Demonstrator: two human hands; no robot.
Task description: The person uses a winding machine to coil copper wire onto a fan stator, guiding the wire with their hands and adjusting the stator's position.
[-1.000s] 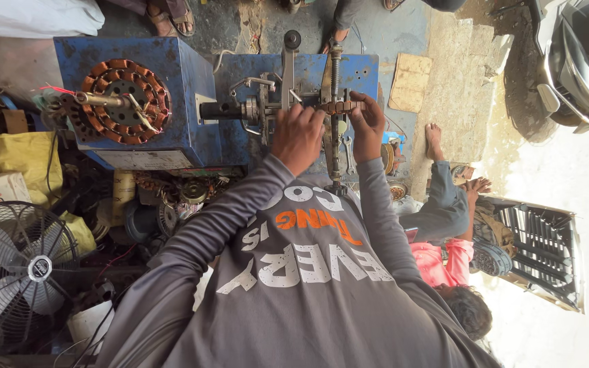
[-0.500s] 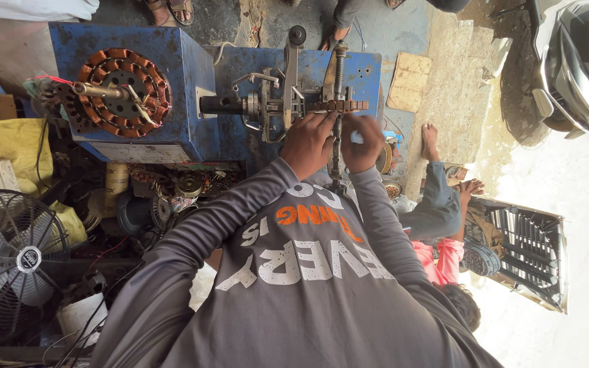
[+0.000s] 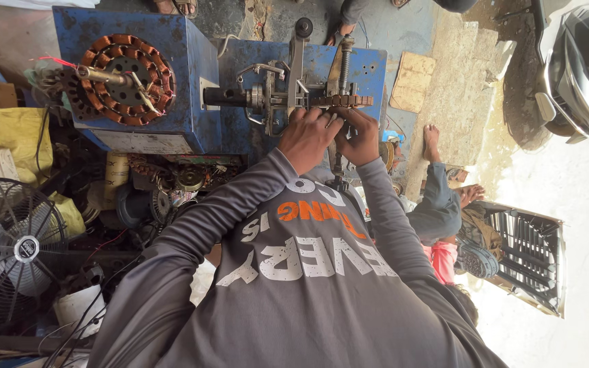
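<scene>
My left hand and my right hand sit close together at a blue coil winding machine. Both have their fingers curled on the brown stepped coil former mounted on the machine's dark shaft. My grey long sleeves and printed shirt fill the lower middle of the view. A metal crank arm with a black knob rises behind the former. What my fingertips pinch is hidden by the hands themselves.
A blue box at the left carries a stator with copper windings. Motor parts lie under it, and a fan stands lower left. Another person sits at the right near a black grille. A scooter stands upper right.
My two hands have drawn closer together on the coil former. The view has shifted slightly, with the machine now nearer the top of the frame.
</scene>
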